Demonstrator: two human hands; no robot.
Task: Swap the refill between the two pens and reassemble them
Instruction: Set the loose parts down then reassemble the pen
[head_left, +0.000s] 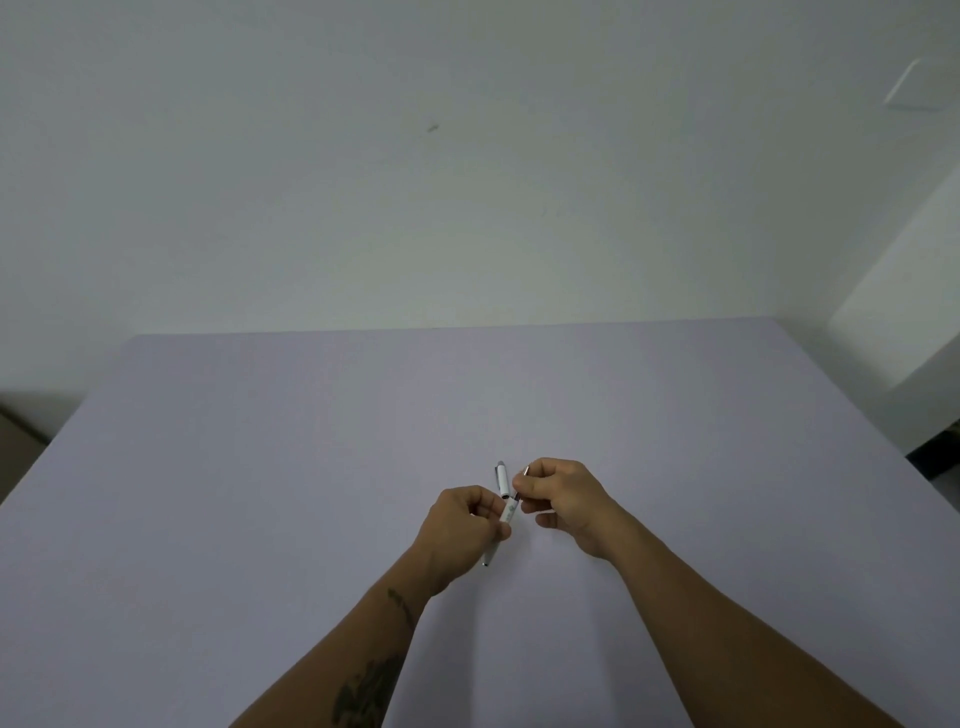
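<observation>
Two hands (462, 525) (563, 499) gripping pen (506, 512), lavender table (260, 467)

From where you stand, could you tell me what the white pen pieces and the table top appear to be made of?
The white pen barrel in the left hand and the white cap piece beyond it look like smooth, glossy plastic with small dark or metal ends, too small to confirm. The table top looks matte, lavender-grey, possibly laminate or paper-covered.

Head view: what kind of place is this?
Probably a plain indoor work table in a bare room: a lilac tabletop, blank white walls, and two hands working on a white pen.
</observation>
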